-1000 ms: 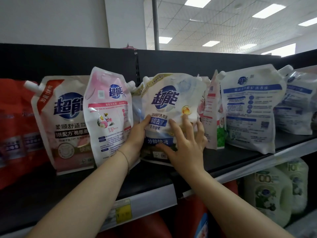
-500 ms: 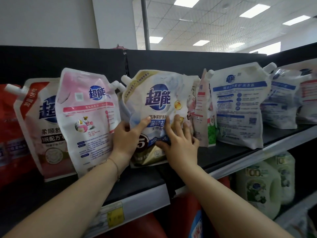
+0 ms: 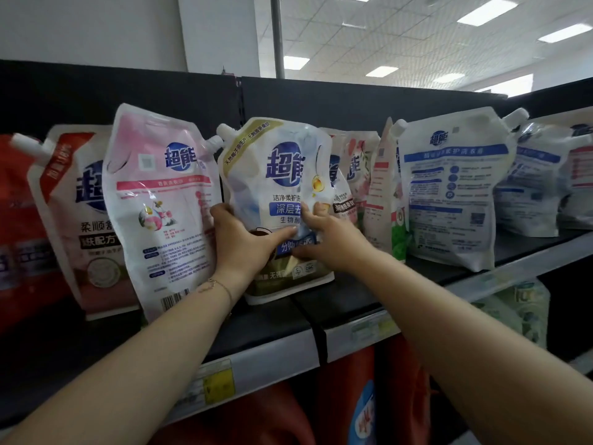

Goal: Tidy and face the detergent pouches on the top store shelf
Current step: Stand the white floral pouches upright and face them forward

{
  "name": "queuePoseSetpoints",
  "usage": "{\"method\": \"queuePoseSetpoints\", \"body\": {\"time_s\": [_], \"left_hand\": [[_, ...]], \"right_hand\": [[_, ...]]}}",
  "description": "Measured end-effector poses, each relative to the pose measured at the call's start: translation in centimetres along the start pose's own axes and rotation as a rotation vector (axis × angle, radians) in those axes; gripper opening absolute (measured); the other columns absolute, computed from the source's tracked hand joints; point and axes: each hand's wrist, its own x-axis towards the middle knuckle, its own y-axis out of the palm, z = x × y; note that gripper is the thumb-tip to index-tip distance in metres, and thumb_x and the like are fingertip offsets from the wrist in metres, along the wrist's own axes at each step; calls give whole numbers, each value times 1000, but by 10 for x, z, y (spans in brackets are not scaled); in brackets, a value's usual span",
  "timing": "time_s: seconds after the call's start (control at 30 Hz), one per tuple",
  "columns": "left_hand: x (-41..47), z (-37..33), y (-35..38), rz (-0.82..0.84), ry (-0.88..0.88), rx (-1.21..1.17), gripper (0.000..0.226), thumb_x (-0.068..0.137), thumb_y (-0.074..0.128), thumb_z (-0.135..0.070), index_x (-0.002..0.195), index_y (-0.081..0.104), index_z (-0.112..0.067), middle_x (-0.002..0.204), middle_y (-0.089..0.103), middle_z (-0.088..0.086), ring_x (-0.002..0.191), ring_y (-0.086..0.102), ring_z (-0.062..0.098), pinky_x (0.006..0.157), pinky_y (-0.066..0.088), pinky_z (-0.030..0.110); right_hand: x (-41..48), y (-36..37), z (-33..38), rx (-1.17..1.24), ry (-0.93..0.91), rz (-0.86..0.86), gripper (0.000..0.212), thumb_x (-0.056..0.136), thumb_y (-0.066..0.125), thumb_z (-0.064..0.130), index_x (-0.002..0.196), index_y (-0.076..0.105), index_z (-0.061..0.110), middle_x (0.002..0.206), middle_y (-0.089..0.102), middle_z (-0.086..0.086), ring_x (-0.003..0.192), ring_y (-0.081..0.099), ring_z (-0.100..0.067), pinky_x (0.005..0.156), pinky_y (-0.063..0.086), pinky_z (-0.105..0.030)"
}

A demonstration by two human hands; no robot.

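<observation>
A white detergent pouch with a gold band (image 3: 272,175) stands upright at the middle of the black top shelf (image 3: 346,303), its front facing me. My left hand (image 3: 240,242) grips its lower left side, thumb across the front. My right hand (image 3: 327,239) grips its right edge, fingers curled round the side. A pink-and-white pouch (image 3: 160,200) leans just left of it, back side out. Right of it stand a floral pouch (image 3: 356,175), a narrow pouch edge-on (image 3: 385,200) and a white pouch with blue text (image 3: 452,187), back side out.
A pink pouch (image 3: 80,200) and red pouches (image 3: 16,220) stand at the far left. More white pouches (image 3: 532,181) crowd the far right. Price tags (image 3: 215,383) line the shelf lip. Below sit red jugs (image 3: 263,419) and green jugs (image 3: 519,313).
Both hands have turned the gold-band pouch more upright and pulled it narrower. My right hand shifted from flat on its front to curling round its right edge. My view moved closer.
</observation>
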Motion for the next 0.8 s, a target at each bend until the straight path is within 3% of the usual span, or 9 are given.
{"method": "queuePoseSetpoints", "body": {"time_s": [0.07, 0.13, 0.2, 0.27, 0.4, 0.53, 0.67, 0.73, 0.8], "left_hand": [[-1, -2, 0, 14, 32, -5, 88, 51, 92, -35, 110, 30, -15, 114, 47, -4, 106, 49, 6, 77, 39, 5], [-2, -4, 0, 7, 53, -20, 87, 53, 92, -32, 110, 28, -16, 111, 44, -6, 103, 47, 4, 66, 35, 0], [-3, -4, 0, -5, 46, -44, 88, 52, 93, -31, 111, 29, -14, 110, 44, -6, 101, 47, 4, 63, 37, -1], [-3, -3, 1, -32, 43, -49, 88, 51, 93, -30, 109, 29, -14, 108, 44, -6, 100, 47, 4, 63, 36, -4], [-2, -3, 3, -56, 56, -62, 86, 51, 93, -27, 105, 28, -16, 104, 43, -9, 98, 47, 2, 63, 36, -5], [-1, 0, 5, -71, 67, -62, 85, 51, 93, -26, 104, 27, -17, 97, 43, -14, 96, 49, 2, 65, 37, -3], [0, 1, 6, -70, 71, -75, 86, 50, 93, -28, 103, 26, -19, 97, 44, -16, 90, 52, -3, 69, 39, 0], [0, 0, 6, -75, 80, -77, 85, 50, 93, -27, 103, 26, -19, 95, 42, -20, 85, 49, -10, 68, 38, -4], [0, 2, 7, -87, 91, -79, 86, 50, 94, -27, 103, 27, -18, 97, 43, -15, 87, 50, -6, 70, 38, -4]], "right_hand": [[-2, -8, -4, 113, -37, -4, 76, 85, 69, 27, 149, 29, 28, 151, 37, -6, 130, 45, -25, 106, 40, -37], [-4, -15, -11, 250, -24, -126, 52, 89, 57, 9, 137, 51, 25, 134, 56, -8, 106, 61, -24, 88, 50, -31], [-1, -14, -19, 216, 41, -304, 35, 90, 50, 7, 121, 59, 21, 112, 64, -8, 87, 63, -23, 74, 52, -34], [7, -8, -28, 64, 99, -320, 32, 91, 52, 12, 123, 50, 15, 116, 57, -9, 100, 57, -28, 82, 46, -36], [30, 5, -48, -32, 155, -95, 69, 88, 61, 17, 145, 22, 18, 144, 40, -8, 123, 47, -30, 98, 44, -45], [44, 13, -63, -215, 144, -83, 97, 88, 63, 20, 150, -11, 31, 153, 27, -5, 132, 37, -32, 99, 42, -52], [50, 16, -66, -388, 161, -93, 113, 84, 68, 24, 141, -29, 38, 151, 21, -12, 133, 32, -39, 98, 41, -57], [50, 15, -73, -475, 158, -122, 108, 88, 62, 15, 139, -29, 43, 147, 26, -18, 124, 43, -41, 93, 46, -54], [47, 13, -83, -565, 122, -169, 99, 90, 55, 7, 142, -21, 42, 134, 41, -22, 108, 55, -38, 84, 51, -50]]}}
